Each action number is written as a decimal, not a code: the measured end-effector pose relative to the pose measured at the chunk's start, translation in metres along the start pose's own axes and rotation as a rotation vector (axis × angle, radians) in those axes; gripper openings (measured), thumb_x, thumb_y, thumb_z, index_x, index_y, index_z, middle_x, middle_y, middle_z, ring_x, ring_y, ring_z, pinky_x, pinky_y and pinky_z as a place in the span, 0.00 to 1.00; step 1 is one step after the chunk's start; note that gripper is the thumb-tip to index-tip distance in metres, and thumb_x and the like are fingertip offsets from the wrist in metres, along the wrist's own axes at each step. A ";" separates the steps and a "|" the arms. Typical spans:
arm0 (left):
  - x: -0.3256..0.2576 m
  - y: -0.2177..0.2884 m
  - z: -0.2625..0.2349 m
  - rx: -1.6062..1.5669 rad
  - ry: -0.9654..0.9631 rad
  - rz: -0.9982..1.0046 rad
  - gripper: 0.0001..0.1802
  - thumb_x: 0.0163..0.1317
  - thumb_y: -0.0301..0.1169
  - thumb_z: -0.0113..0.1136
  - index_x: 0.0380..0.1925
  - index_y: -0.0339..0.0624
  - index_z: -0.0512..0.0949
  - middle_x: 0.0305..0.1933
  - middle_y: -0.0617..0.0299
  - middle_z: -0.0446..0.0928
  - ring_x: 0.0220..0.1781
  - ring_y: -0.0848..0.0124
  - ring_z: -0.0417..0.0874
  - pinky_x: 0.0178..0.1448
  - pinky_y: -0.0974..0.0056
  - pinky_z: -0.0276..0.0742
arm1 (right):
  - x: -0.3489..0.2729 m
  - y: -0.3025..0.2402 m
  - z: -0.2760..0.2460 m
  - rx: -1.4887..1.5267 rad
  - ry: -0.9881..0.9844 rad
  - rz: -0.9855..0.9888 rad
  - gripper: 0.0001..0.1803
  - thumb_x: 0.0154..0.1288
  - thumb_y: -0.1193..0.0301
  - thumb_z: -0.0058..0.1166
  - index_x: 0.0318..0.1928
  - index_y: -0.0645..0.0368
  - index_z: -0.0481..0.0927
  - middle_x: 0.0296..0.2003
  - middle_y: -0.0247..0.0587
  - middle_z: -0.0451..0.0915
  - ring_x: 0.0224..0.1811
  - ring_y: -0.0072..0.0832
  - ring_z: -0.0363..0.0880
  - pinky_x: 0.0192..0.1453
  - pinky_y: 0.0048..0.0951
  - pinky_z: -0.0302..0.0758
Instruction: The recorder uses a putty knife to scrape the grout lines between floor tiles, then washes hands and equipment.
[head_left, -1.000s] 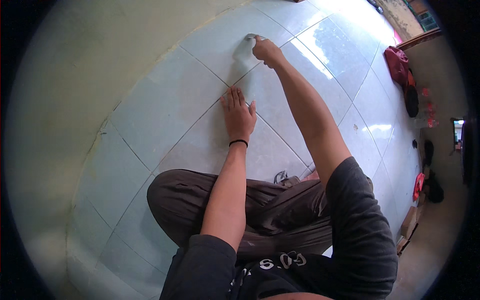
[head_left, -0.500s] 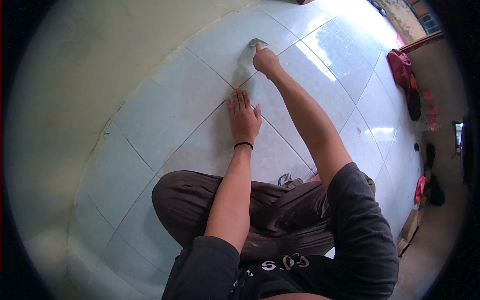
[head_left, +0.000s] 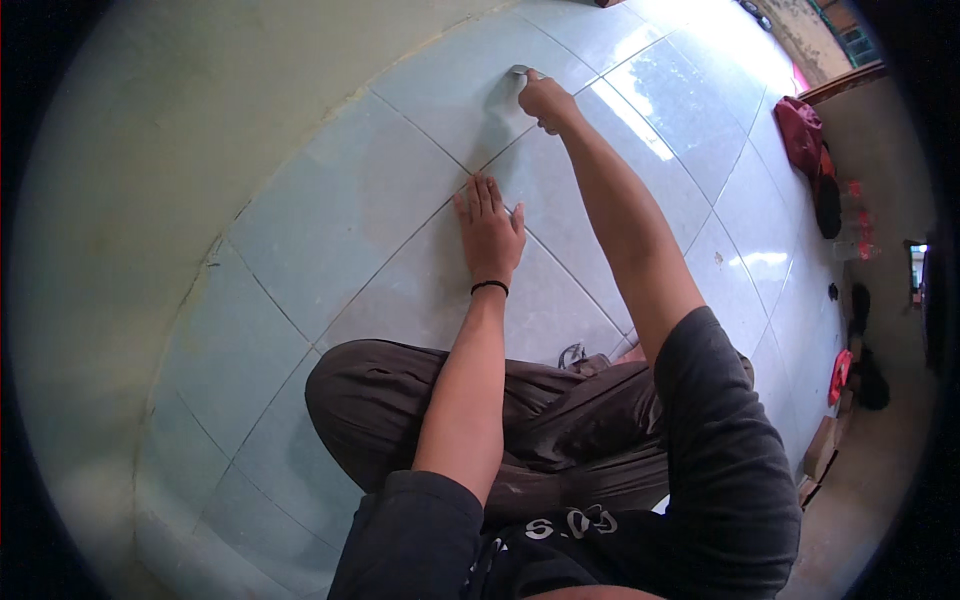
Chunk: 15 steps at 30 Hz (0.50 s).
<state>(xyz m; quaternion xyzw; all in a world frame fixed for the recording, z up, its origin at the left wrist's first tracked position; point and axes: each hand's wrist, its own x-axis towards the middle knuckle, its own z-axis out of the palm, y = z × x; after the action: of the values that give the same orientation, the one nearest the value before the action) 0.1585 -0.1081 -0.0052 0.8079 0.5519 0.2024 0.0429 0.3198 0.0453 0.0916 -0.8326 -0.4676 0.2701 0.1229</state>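
My left hand point(head_left: 490, 228) lies flat on the pale blue tiled floor point(head_left: 400, 260), fingers stretched forward and thumb apart, by a tile corner; nothing is in it. A dark band circles its wrist. My right hand point(head_left: 547, 101) reaches farther ahead, closed around a small scraper point(head_left: 520, 70) held low at the floor. Only a bit of its grey metal blade shows past the thumb; the handle is hidden in the fist. Below the scraper and hand, a shadow falls across the tiles.
A cream wall point(head_left: 200, 130) rises along the left. My folded legs point(head_left: 560, 420) rest on the floor close in. At right lie a maroon bag point(head_left: 800, 135), clear containers with red parts point(head_left: 858, 230) and a red item point(head_left: 840, 378). Light glares off the far tiles.
My right hand has moved slightly forward and to the right with the scraper, whose blade now shows less and at a different tilt. My left hand has barely moved.
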 end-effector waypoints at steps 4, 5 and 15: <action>0.004 0.016 -0.001 -0.073 0.004 0.017 0.33 0.66 0.46 0.44 0.63 0.32 0.61 0.70 0.49 0.58 0.73 0.59 0.53 0.75 0.50 0.43 | 0.008 0.036 0.014 -0.238 0.094 -0.130 0.35 0.61 0.72 0.32 0.71 0.50 0.49 0.34 0.52 0.77 0.25 0.36 0.79 0.21 0.36 0.76; 0.002 0.010 -0.002 -0.061 -0.002 0.005 0.33 0.66 0.46 0.44 0.63 0.32 0.61 0.70 0.49 0.58 0.73 0.59 0.53 0.75 0.50 0.43 | -0.001 0.026 0.014 -0.233 0.079 -0.139 0.35 0.61 0.72 0.32 0.71 0.50 0.49 0.34 0.52 0.77 0.25 0.36 0.79 0.21 0.36 0.76; 0.009 0.021 0.000 -0.063 0.019 0.025 0.33 0.66 0.46 0.44 0.63 0.32 0.61 0.70 0.49 0.57 0.73 0.59 0.53 0.75 0.50 0.43 | 0.010 0.043 0.011 -0.234 0.126 -0.123 0.32 0.62 0.69 0.31 0.69 0.52 0.52 0.30 0.52 0.78 0.24 0.37 0.79 0.24 0.37 0.77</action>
<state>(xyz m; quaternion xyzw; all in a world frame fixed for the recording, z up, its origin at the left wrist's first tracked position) 0.1794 -0.1081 0.0034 0.8111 0.5353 0.2276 0.0604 0.3478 0.0301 0.0593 -0.8263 -0.5375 0.1529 0.0706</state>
